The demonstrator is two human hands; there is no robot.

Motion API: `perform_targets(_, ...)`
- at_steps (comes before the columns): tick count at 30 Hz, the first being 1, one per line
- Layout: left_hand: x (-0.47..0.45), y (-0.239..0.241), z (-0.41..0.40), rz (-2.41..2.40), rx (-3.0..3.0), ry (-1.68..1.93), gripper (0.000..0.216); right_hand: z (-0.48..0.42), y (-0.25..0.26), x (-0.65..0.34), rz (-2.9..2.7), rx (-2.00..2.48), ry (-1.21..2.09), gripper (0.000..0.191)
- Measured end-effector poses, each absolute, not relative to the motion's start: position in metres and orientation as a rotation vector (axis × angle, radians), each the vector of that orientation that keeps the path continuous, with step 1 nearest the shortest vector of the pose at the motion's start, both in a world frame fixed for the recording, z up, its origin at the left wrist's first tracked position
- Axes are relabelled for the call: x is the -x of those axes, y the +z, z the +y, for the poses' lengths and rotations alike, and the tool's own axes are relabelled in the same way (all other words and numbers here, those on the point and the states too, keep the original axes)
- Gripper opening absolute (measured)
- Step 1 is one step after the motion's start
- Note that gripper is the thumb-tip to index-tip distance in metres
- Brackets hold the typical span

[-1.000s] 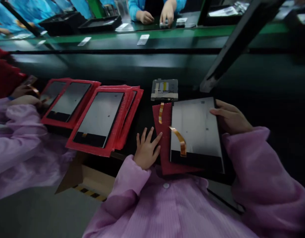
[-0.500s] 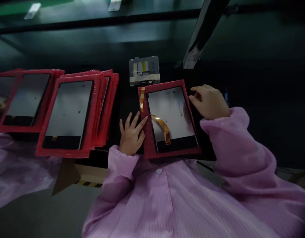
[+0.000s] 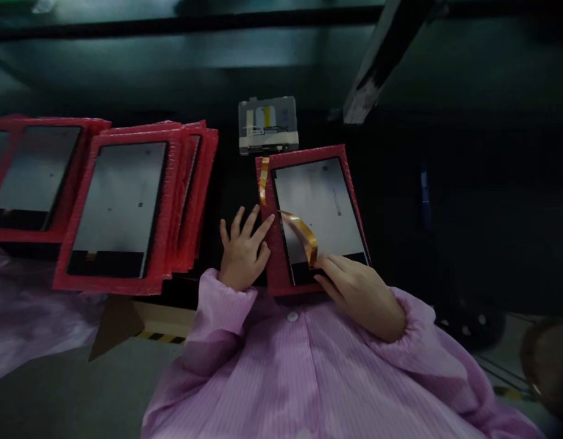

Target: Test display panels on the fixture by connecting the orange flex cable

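Display panel (image 3: 318, 207) lies in its red bubble sleeve (image 3: 275, 271) directly under our fingers. Our right hand (image 3: 359, 292) has its fingers (image 3: 331, 265) narrow on the near end of the orange flex ribbon (image 3: 304, 235); whether they pinch it or only press, we cannot tell. Our left hand (image 3: 242, 253) is spread flat, fingertips (image 3: 263, 225) on the sleeve's left border. We judge the panel thin, light, stiff and brittle, its glass slippery, the ribbon easily creased: best held by the long edges or the padded sleeve. Left of our fingers sits a stack of sleeved panels (image 3: 117, 201); beyond them, a small module (image 3: 267, 125) on the dark bench (image 3: 446, 201).
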State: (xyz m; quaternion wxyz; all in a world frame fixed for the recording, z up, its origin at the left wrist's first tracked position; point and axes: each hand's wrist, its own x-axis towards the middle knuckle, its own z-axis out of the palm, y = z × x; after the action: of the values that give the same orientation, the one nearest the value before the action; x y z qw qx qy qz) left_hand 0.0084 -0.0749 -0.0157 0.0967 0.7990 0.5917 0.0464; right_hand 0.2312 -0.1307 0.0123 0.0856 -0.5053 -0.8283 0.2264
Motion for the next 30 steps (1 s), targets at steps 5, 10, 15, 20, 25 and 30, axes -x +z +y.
perform_targets(5, -0.008, -0.015, -0.076, 1.722, -2.334, 0.186, 0.059, -0.129, 0.012, -0.230, -2.444, 1.521, 0.576, 0.020)
perform_targets(10, -0.006, -0.017, -0.075, 1.690, -2.306, 0.277, 0.059, -0.120, 0.003, -0.234, -2.408, 1.489, 0.649, 0.025)
perform_targets(15, -0.006, -0.018, -0.077, 1.688, -2.303, 0.349, 0.056, -0.117, 0.000, -0.234, -2.320, 1.520, 0.764, 0.028)
perform_targets(20, -0.006, -0.020, -0.077, 1.692, -2.305, 0.389, 0.055, -0.117, -0.001, -0.233, -2.269, 1.516, 0.777, 0.029)
perform_targets(25, -0.005, -0.021, -0.077, 1.697, -2.316, 0.389, 0.055, -0.114, -0.004, -0.236, -2.251, 1.486, 0.758, 0.031)
perform_targets(30, -0.004, -0.022, -0.078, 1.687, -2.318, 0.381, 0.056, -0.114, -0.008, -0.239, -2.190, 1.577, 0.859, 0.032)
